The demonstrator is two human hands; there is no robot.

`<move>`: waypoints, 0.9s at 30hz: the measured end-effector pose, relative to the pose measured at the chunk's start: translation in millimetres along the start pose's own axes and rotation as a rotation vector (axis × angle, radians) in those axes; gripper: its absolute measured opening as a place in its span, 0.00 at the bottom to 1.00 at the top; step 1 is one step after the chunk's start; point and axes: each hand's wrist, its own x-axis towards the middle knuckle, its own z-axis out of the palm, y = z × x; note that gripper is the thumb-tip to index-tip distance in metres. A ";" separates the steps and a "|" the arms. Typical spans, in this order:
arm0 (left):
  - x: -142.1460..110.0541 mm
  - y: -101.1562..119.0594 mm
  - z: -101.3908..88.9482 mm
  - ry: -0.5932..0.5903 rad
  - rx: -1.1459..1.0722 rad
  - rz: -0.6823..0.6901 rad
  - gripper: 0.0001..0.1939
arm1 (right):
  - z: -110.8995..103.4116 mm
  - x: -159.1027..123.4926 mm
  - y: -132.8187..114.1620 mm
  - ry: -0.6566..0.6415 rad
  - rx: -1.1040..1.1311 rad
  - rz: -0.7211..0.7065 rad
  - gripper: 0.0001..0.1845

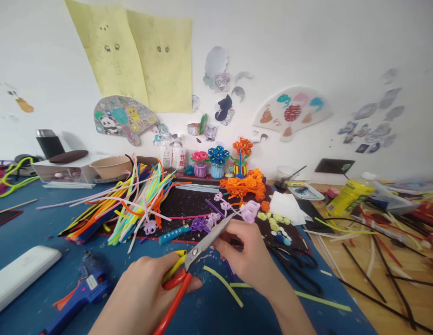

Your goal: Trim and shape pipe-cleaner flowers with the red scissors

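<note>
My left hand (150,284) is closed around the handles of a pair of scissors (206,244), red with a yellow part beside the fingers. The metal blades point away to the right, reaching my right hand (242,249). That hand is closed, with a lilac pipe-cleaner flower (249,211) sticking out above its fingers; the stem is hidden. Purple looped flowers (199,224) lie just beyond the blades, near a blue tube (173,235). Below the hands are pale green pipe-cleaner pieces (224,286).
A blue glue gun (85,291) and a white case (23,274) lie at left. Bundled pipe cleaners (139,204) spread behind. Orange flowers (246,185) and potted flowers (218,163) stand at the back. Black scissors (300,270) and a yellow bottle (349,197) are at right.
</note>
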 end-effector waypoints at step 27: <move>-4.9 26.6 35.6 0.288 -0.818 -0.046 0.22 | 9.9 -1.5 -3.8 0.043 0.247 0.102 0.04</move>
